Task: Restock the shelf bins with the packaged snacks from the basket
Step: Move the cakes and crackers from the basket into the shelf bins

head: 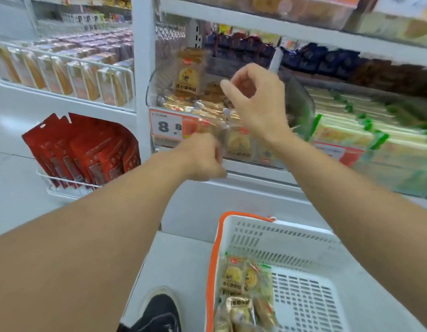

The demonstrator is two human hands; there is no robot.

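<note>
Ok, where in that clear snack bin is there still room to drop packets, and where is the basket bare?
The clear bin looks free at its right end, between the right hand and the curved wall. Its left and front are crowded with snack packets. The left hand holds a packet at the front. The basket is bare on its right; remaining packets fill the left.

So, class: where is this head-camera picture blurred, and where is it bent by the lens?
Head view: motion blur smears the left hand, right hand and the shelf goods at right; the wide lens bows the shelf post; the basket stays fairly sharp.
</note>
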